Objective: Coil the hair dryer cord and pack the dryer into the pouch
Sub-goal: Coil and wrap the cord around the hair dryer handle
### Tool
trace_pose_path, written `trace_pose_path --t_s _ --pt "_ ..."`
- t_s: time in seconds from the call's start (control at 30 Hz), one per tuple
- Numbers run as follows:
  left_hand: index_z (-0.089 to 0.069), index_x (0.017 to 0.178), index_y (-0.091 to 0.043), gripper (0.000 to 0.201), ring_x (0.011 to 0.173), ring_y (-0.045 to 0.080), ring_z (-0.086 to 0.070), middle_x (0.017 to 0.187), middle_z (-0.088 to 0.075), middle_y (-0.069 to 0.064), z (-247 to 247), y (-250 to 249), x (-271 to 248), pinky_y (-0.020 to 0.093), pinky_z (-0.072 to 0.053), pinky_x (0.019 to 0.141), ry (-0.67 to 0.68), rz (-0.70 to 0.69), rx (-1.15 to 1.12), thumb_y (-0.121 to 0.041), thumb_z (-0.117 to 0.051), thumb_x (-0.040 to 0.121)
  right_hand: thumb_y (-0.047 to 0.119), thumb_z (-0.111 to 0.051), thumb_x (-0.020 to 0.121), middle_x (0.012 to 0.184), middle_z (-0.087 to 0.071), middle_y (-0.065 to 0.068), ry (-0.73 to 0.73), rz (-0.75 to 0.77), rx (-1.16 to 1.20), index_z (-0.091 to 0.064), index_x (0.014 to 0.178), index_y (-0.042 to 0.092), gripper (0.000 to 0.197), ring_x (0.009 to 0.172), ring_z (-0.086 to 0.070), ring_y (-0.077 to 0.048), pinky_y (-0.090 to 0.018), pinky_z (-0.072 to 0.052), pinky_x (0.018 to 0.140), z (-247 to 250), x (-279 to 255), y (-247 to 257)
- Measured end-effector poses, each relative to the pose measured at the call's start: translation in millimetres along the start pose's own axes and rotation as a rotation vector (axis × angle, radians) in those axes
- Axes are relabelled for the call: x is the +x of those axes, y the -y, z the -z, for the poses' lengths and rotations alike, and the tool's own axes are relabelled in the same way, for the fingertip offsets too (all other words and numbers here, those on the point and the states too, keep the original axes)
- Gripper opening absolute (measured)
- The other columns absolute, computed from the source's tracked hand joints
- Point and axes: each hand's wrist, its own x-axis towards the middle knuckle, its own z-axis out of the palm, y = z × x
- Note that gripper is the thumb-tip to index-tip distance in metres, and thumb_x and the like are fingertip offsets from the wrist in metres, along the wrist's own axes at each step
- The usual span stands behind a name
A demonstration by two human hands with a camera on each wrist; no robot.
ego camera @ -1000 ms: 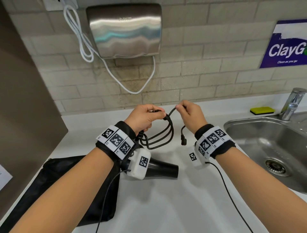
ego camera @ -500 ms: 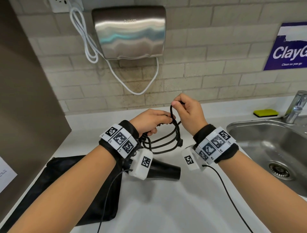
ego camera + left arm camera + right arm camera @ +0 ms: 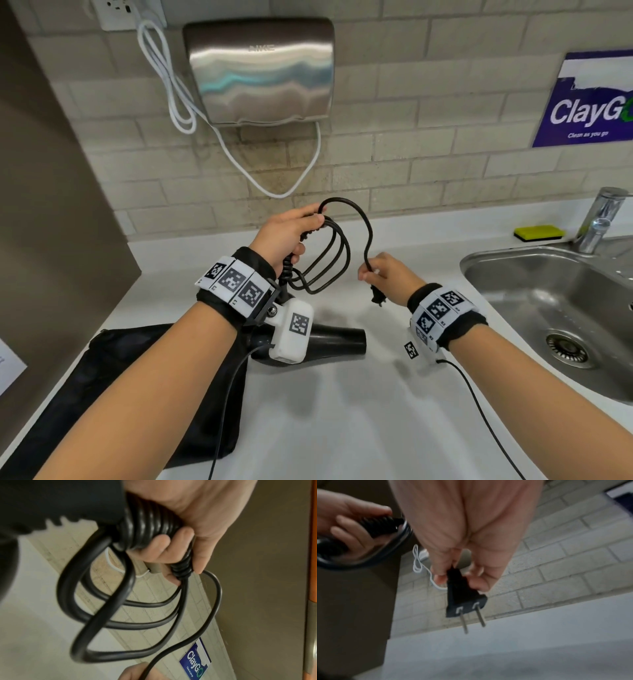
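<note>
Cord (image 3: 337, 253) loops hang bunched under the curled fingers of the left hand (image 3: 286, 236), above the counter (image 3: 342, 411). Right hand (image 3: 387, 277) pinches the strand just above the plug (image 3: 462, 595), prongs dangling below its fingertips. Dryer (image 3: 335, 341) lies beside the black pouch (image 3: 137, 370).

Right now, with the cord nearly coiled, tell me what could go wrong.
The left hand grips several loops of cord; loosening could let them spring apart. The right hand pinches only the plug, so the last arc could twist or snag. The dryer lies partly on the pouch, so it may block opening it.
</note>
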Motion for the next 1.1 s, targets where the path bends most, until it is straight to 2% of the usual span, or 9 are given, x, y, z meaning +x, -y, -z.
trace_pose_path --t_s 0.17,0.3,0.4,0.47,0.67,0.87,0.93,1.03,1.1 --pt "-0.066 0.106 -0.029 0.021 0.036 0.003 -0.028 0.084 -0.063 -0.009 -5 4 4 0.014 -0.025 0.035 -0.026 0.014 -0.016 -0.018 -0.058 0.091 0.006 -0.048 0.092 0.088 -0.050 -0.006 -0.192 -0.054 0.254 -0.059 0.080 0.011 0.017 0.068 -0.053 -0.017 -0.006 -0.044 0.051 13 7 8" --pt "-0.062 0.117 -0.026 0.027 0.039 0.004 -0.028 0.085 -0.061 -0.009 -9 6 9 0.015 -0.027 0.036 -0.023 0.006 -0.006 -0.018 -0.057 0.092 0.002 -0.050 0.091 0.098 -0.049 -0.012 -0.470 0.139 0.670 -0.058 0.070 0.017 0.027 0.080 -0.060 -0.022 -0.014 -0.055 0.061 27 3 42" --pt "-0.060 0.119 -0.029 0.029 0.038 0.004 -0.027 0.086 -0.058 -0.007 -10 6 13 0.015 -0.027 0.035 -0.018 0.001 -0.022 -0.019 -0.057 0.092 -0.001 -0.048 0.091 0.085 -0.049 -0.007 -0.417 0.252 0.880 -0.058 0.073 0.013 0.025 0.067 -0.061 -0.004 -0.022 -0.058 0.067 32 -5 64" --pt "-0.061 0.114 -0.033 0.025 0.038 0.004 -0.027 0.087 -0.056 -0.006 -10 6 14 0.016 -0.027 0.036 0.000 0.001 -0.033 -0.021 -0.057 0.092 -0.004 -0.048 0.090 0.078 -0.051 -0.002 -0.328 0.293 0.930 -0.058 0.075 0.012 0.024 0.064 -0.062 -0.002 -0.025 -0.058 0.070 29 -7 71" --pt "-0.062 0.111 -0.031 0.021 0.041 0.004 -0.030 0.094 -0.059 -0.004 -8 8 11 0.015 -0.028 0.037 0.008 0.043 -0.086 -0.024 -0.055 0.093 -0.008 -0.057 0.082 0.083 -0.048 -0.006 -0.381 0.403 0.721 -0.064 0.079 0.020 0.029 0.079 -0.059 -0.024 -0.019 -0.056 0.065 13 2 69" --pt "-0.063 0.112 -0.026 0.021 0.037 0.002 -0.032 0.091 -0.060 -0.007 -10 7 9 0.015 -0.028 0.035 0.034 0.057 -0.113 -0.024 -0.055 0.092 -0.001 -0.069 0.076 0.069 -0.048 0.008 -0.499 0.423 0.434 -0.069 0.083 0.012 0.014 0.063 -0.051 0.007 -0.006 -0.041 0.064 -4 -1 68" --pt "-0.061 0.119 -0.024 0.027 0.036 0.002 -0.031 0.094 -0.063 -0.005 -11 6 6 0.014 -0.027 0.035 0.067 0.065 -0.105 -0.023 -0.054 0.093 0.003 -0.070 0.076 0.064 -0.043 0.012 -0.545 0.410 0.310 -0.060 0.088 0.014 0.019 0.059 -0.048 0.005 -0.005 -0.038 0.061 -8 0 66" --pt "-0.057 0.116 -0.038 0.027 0.037 0.003 -0.029 0.098 -0.064 -0.005 -10 5 1 0.014 -0.028 0.036 0.135 0.055 -0.067 -0.022 -0.052 0.094 0.005 -0.063 0.080 0.072 -0.039 0.010 -0.609 0.342 0.217 -0.036 0.091 0.018 0.032 0.066 -0.043 -0.006 -0.012 -0.035 0.061 -11 7 62" --pt "-0.058 0.116 -0.041 0.030 0.038 0.003 -0.029 0.101 -0.063 -0.005 -10 5 -3 0.014 -0.029 0.036 0.181 0.047 -0.051 -0.022 -0.052 0.095 0.001 -0.058 0.079 0.077 -0.042 0.010 -0.583 0.326 0.253 -0.038 0.094 0.016 0.029 0.069 -0.046 -0.012 -0.015 -0.037 0.063 -11 12 59"
